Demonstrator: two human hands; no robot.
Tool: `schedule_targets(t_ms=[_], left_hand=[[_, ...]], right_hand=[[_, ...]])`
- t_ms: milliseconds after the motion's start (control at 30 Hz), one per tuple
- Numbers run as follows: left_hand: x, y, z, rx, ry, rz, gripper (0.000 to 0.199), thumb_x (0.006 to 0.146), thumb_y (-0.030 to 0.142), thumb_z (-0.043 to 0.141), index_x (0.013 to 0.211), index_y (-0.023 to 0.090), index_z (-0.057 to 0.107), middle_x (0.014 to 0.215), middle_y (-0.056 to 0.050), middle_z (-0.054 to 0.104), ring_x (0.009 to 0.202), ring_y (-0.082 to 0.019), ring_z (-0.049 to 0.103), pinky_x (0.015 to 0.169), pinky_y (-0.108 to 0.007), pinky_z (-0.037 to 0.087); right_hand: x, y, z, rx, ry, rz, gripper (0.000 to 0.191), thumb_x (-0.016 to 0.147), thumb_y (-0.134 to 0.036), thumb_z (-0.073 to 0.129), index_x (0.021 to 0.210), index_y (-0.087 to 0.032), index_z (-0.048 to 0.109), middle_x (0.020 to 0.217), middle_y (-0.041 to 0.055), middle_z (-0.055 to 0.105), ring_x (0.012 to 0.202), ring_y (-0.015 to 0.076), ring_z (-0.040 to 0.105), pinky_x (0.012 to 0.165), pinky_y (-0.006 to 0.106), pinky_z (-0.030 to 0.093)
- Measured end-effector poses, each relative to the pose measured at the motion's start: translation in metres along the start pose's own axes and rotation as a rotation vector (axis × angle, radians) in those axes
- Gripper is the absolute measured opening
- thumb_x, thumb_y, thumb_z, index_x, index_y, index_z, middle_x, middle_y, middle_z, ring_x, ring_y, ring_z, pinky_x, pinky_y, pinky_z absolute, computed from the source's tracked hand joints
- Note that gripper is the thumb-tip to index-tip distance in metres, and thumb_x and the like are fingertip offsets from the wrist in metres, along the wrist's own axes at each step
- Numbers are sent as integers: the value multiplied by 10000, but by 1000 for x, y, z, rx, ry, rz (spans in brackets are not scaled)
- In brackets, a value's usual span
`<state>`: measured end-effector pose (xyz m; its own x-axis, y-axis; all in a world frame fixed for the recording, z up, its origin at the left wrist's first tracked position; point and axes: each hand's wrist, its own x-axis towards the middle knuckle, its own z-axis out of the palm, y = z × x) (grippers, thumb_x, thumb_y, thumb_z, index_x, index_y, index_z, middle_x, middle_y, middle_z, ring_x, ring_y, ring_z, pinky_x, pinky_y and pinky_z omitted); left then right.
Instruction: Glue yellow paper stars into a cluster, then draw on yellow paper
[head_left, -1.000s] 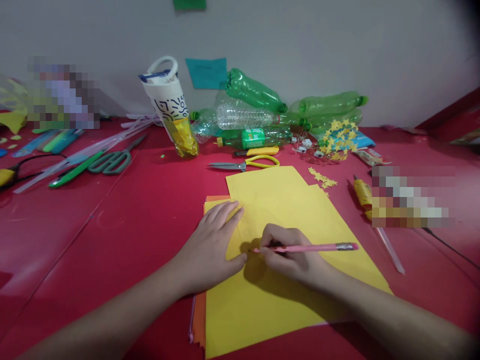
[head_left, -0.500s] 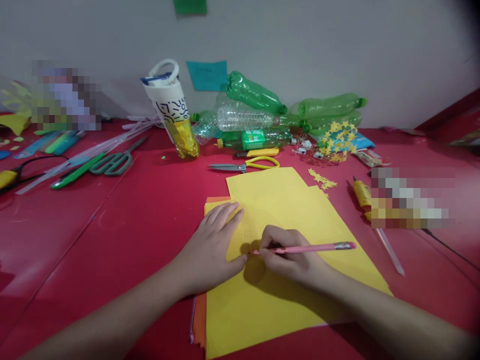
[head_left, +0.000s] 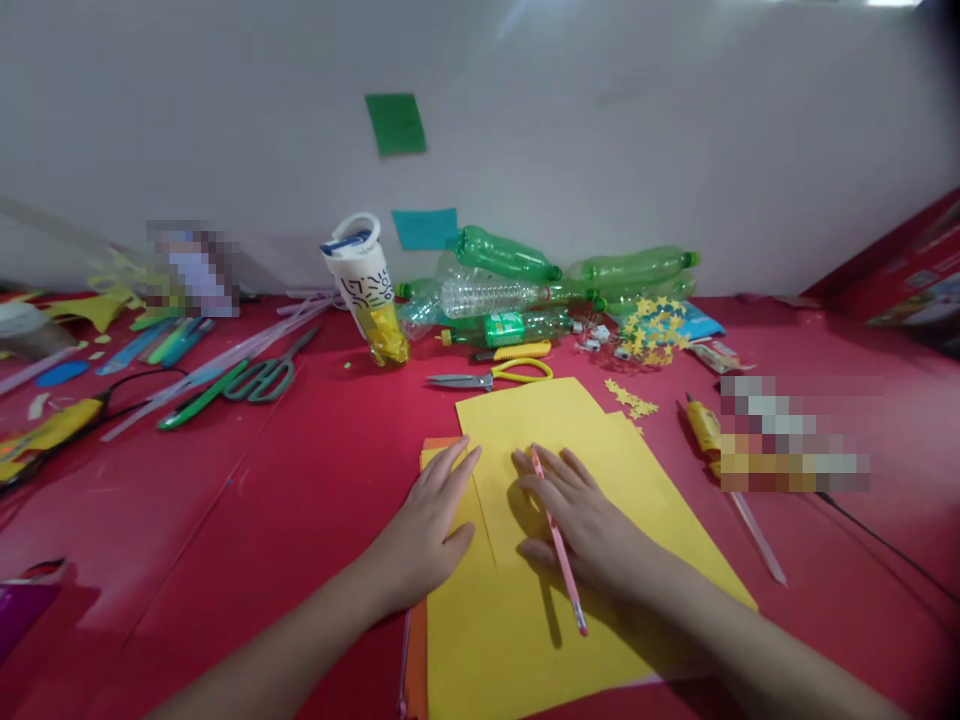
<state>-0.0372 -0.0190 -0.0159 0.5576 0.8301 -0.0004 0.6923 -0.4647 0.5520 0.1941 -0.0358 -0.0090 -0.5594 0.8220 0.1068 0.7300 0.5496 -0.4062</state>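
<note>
Yellow paper sheets [head_left: 555, 650] lie overlapping on the red table, with orange sheets under their left edge. My left hand [head_left: 427, 535] rests on the left side of the paper, palm down with its fingers spread. Over the middle of the paper is my right hand [head_left: 592, 515], its fingers apart and a pink pencil [head_left: 564, 565] held loosely between them. The pencil slants, tip up by the index finger and eraser end toward me. A thin line or paper edge runs between the hands.
Yellow-handled scissors [head_left: 491, 377], a yellow cutter [head_left: 523, 351] and plastic bottles [head_left: 510, 254] lie behind the paper. A cup-topped bottle [head_left: 367, 290] stands behind left. Right: star cutouts [head_left: 631, 400] and a glue gun [head_left: 703, 425]. Left: grey scissors [head_left: 270, 378] and a green pen [head_left: 202, 396].
My right hand has opened from its writing grip, and the pencil has swung from nearly level to pointing toward me. The camera view has tilted up.
</note>
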Motion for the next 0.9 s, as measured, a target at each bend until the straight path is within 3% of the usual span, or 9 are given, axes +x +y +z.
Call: schedule_targets(t_ms=[67, 200, 367, 433, 533, 633, 733, 800, 900], left_hand=[[0, -4, -1, 30, -17, 1, 660, 856, 220, 427, 1432, 235, 106, 1509, -84, 135, 1365, -249, 137, 1084, -469, 230], [2, -12, -4, 155, -50, 30, 699, 849, 312, 468, 1437, 204, 105, 1498, -85, 193, 1359, -255, 156, 1107, -466, 149], [5, -16, -8, 210, -56, 44, 694, 832, 343, 484, 1429, 199, 161, 1494, -81, 209, 1352, -257, 169, 1101, -459, 151], [6, -16, -10, 204, -55, 57, 675, 826, 340, 489, 1420, 206, 196, 1490, -76, 223, 1349, -255, 174, 1097, -459, 158], [7, -17, -11, 187, -49, 66, 670, 818, 343, 502, 1412, 207, 223, 1484, -85, 234, 1344, -259, 184, 1091, -466, 167], [7, -20, -11, 162, -52, 73, 701, 808, 361, 522, 1417, 208, 210, 1487, -101, 222, 1343, -275, 184, 1085, -485, 167], [8, -22, -15, 150, -90, 83, 718, 793, 339, 536, 1419, 214, 207, 1489, -106, 212, 1347, -291, 168, 1078, -499, 169], [12, -20, -20, 149, -120, 78, 693, 767, 277, 549, 1398, 223, 269, 1478, -101, 240, 1341, -297, 184, 1073, -496, 183], [23, -11, -24, 111, -75, 46, 557, 750, 213, 533, 1299, 214, 438, 1380, -105, 392, 1275, -281, 320, 1046, -461, 256]], right_hand=[[-1, -4, -3, -55, -37, -12, 472, 780, -368, 610, 1189, -175, 473, 1414, 132, 356, 1315, 293, 255, 1068, 501, 179], [-2, -11, -12, -107, -25, -11, 557, 740, -416, 644, 1201, -159, 469, 1239, 142, 524, 1159, 312, 421, 972, 474, 297], [-8, -11, -18, -21, -46, 1, 332, 824, -464, 515, 986, -182, 584, 814, 73, 632, 768, 232, 549, 733, 382, 411], [-9, -5, -17, -3, 8, -9, 313, 846, -399, 500, 1057, -178, 568, 926, 95, 636, 889, 243, 546, 793, 377, 406], [-6, 5, -12, 0, 79, -90, 535, 803, -375, 574, 1268, -150, 433, 1224, 131, 538, 1192, 282, 390, 996, 423, 279], [-3, 9, -10, 56, 112, -117, 480, 795, -382, 595, 1210, -164, 494, 1172, 115, 575, 1178, 272, 408, 1037, 434, 220], [-1, 8, -16, 218, 169, 10, 273, 877, -360, 481, 1063, -190, 586, 1023, 88, 630, 1017, 229, 521, 938, 385, 345], [0, 6, -26, 389, 177, 149, 286, 920, -363, 387, 1015, -197, 599, 943, 68, 643, 879, 192, 572, 790, 319, 428], [6, 5, -39, 604, 152, 298, 308, 912, -382, 373, 857, -194, 611, 694, 14, 608, 619, 144, 553, 554, 243, 413]])
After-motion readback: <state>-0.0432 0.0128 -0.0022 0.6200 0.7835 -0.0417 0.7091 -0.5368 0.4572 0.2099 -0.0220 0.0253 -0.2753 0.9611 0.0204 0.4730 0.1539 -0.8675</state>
